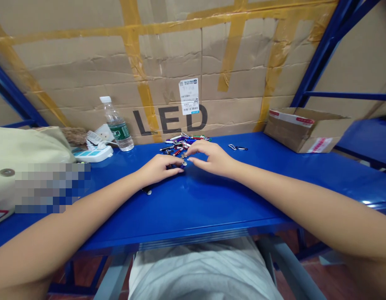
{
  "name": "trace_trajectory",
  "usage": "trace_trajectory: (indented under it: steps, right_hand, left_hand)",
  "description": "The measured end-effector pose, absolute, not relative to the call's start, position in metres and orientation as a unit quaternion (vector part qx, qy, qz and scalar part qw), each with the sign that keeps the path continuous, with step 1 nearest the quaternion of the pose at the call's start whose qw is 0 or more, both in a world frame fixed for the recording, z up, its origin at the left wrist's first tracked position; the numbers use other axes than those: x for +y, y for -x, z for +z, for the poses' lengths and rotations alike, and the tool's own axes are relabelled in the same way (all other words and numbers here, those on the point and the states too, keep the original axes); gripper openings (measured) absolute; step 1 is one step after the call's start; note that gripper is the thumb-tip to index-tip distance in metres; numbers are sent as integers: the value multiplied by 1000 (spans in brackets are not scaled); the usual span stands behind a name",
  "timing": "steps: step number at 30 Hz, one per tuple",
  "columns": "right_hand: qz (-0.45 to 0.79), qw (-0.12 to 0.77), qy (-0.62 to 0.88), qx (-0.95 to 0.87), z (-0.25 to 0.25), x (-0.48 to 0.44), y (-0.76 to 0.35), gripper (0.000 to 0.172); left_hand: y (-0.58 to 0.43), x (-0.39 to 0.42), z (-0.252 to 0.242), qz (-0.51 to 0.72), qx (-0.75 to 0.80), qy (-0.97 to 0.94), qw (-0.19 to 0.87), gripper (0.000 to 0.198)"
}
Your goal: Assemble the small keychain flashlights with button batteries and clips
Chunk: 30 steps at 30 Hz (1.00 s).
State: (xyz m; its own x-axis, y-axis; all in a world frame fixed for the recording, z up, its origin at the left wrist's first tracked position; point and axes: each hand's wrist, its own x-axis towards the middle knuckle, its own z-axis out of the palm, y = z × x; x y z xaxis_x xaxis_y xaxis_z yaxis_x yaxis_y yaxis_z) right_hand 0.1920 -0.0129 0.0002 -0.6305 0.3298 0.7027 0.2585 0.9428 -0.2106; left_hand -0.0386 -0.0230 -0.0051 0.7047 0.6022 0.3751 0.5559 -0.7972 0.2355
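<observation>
Left hand [160, 168] and right hand [211, 159] narrowly pinched a tiny silver part [184, 163]; slipping, it could vanish into the pile [183, 143] beyond their fingertips

bottle [117, 125] left of keychain pile [183, 143], box [305, 129] right

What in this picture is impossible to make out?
All in the head view:
1. Tiny piece between the left hand and right hand: too small, partly covered by them.
2. Coloured pile: items too small, partly behind the right hand.
3. Dark object: mostly under the left wrist.
4. White label: print too small.
5. Cream bag: front pixelated, cut by the left edge.
</observation>
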Motion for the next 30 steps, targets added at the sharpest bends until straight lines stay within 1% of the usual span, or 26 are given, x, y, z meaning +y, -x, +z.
trace_trajectory:
  steps: [4, 10, 15, 19, 23, 26, 30]
  right_hand:
    - [9, 361, 169, -917, -3, -1, -201, 16]
    - [-33, 297, 103, -949, -7, -3, -197, 24]
    - [-80, 292, 109, -947, -4, -7, -195, 24]
    - [-104, 255, 104, -956, -2, -6, -199, 26]
    - [-134, 241, 112, -955, 0, -8, -201, 29]
    - [-108, 229, 122, -960, 0, -9, -199, 29]
    - [-17, 293, 231, -927, -4, -1, -197, 28]
  left_hand:
    - [39, -23, -6, 228, 321, -917, 58, 28]
    - [39, -24, -5, 221, 309, -922, 67, 27]
    - [39, -24, -4, 225, 313, -920, 67, 26]
    - [40, -23, -5, 223, 312, -921, 63, 25]
    - [40, -23, -5, 222, 322, -918, 67, 26]
    - [40, -22, -6, 221, 323, -918, 70, 28]
    - [41, -21, -8, 228, 334, -913, 61, 30]
